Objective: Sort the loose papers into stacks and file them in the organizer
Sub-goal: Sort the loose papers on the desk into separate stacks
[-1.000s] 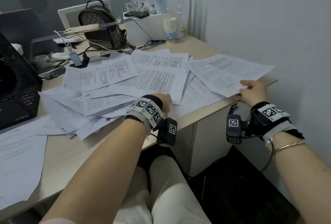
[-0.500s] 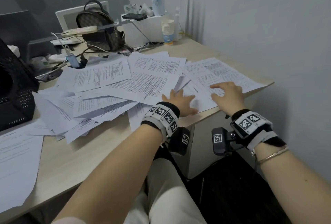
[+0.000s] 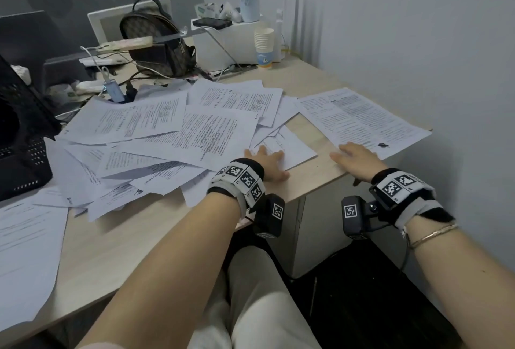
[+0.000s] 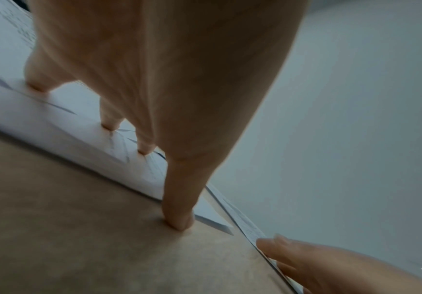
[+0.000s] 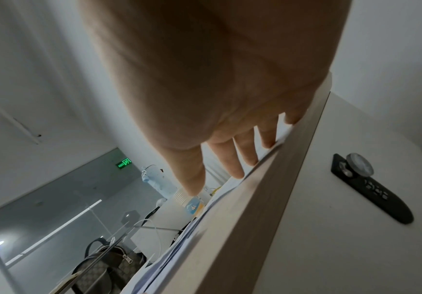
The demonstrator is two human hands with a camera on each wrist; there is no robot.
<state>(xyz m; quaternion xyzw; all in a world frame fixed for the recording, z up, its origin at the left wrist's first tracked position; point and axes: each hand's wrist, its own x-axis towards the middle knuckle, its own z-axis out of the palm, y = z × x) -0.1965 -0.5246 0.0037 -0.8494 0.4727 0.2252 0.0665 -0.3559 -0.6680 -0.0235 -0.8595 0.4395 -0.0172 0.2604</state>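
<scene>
Loose printed papers (image 3: 178, 136) lie in a messy overlapping heap across the middle of the wooden desk (image 3: 315, 136). My left hand (image 3: 267, 160) lies flat with spread fingers (image 4: 109, 119) on a sheet (image 3: 292, 150) at the heap's right edge, thumb on bare wood. My right hand (image 3: 354, 157) rests flat, fingers (image 5: 229, 163) straight, on the near corner of a separate set of papers (image 3: 362, 120) by the desk's right edge. A black mesh organizer (image 3: 19, 136) stands at the far left, partly cut off.
A brown backpack (image 3: 158, 42), cables, a white box with a phone, a bottle and a stack of paper cups (image 3: 264, 44) crowd the back of the desk. More sheets (image 3: 25, 251) lie at the near left. A wall runs close along the right.
My right hand drew the right-hand papers away to the right, opening a gap of bare wood. My left hand stayed flat on the heap's edge, holding those sheets back.
</scene>
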